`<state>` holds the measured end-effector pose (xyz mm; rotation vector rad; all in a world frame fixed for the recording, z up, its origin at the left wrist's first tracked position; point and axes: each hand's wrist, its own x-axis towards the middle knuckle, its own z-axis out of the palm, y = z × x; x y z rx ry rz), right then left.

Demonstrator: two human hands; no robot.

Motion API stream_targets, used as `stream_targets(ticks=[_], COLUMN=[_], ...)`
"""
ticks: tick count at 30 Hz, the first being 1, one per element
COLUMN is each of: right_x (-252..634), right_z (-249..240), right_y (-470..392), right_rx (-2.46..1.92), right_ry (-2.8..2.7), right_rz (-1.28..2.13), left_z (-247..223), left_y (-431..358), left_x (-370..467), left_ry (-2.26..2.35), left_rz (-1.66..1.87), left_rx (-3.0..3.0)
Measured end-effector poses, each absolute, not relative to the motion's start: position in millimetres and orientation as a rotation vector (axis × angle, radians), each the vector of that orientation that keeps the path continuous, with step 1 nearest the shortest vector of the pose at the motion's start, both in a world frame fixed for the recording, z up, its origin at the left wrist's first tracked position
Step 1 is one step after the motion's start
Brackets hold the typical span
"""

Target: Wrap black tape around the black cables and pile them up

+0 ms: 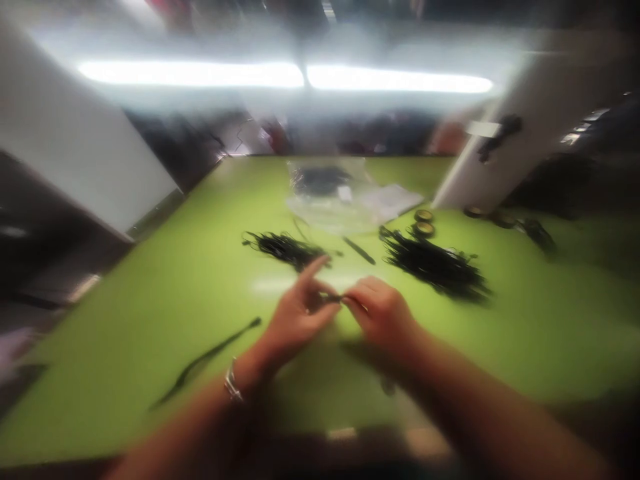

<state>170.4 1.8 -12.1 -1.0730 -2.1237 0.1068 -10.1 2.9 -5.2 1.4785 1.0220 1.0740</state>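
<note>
My left hand (303,310) pinches a small dark piece, apparently the end of a thin black cable (332,299), between thumb and a finger; its index finger points up and away. Meeting it from the right, my right hand (383,307) is closed in a pinch on the same piece. Most of that piece is hidden by my fingers, and blur hides its detail. Just beyond my left hand lies a bundle of thin black cables (283,248). A larger bundle of black cables (435,267) rests beyond my right hand.
A single black cable (210,353) lies at the left on the green table (540,333). Between the bundles is a slim dark pen-like tool (359,251). Farther back are a clear plastic bag (320,207) with dark contents, white paper (395,200) and yellow-black tape rolls (424,229).
</note>
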Motion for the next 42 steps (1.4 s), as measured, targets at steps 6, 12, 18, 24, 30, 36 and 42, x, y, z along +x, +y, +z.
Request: stream_targets(ticks=[6,12,18,24,30,36,42], right_x=[170.5,168.1,168.2,168.1,161.3,156.8,160.2], right_z=[-7.5,-12.5,-18.4,-19.0,-14.2,-16.0,-12.0], right_y=[-2.8,-5.6,2.7,2.9,0.0,-2.9,-2.6], right_rx=[-0.999,-0.942,-0.998,-1.117,-1.173,-1.176,-1.247], right_ry=[-2.263,-2.180,-2.169,-2.127,-1.775,-1.810,-1.993], right_rz=[-0.512,-0.551,0.175,0.713,0.991,0.859,0.777], left_z=[1.6,5.0,-8.2,-20.6,-5.1,-7.7,-15.3], left_y=[7.6,7.2,0.7,3.7,8.5,6.0,6.0], left_x=[-14.0,-15.5,-15.2,-13.5,-10.6,-12.6,-13.4], left_ry=[0.938,0.944,1.099,1.012,0.875,1.014,1.096], left_rz=[0.956,0.929,1.091,1.198,1.019,1.017,1.003], left_rx=[1.079,1.095,1.829,1.877,1.264,1.414,1.580])
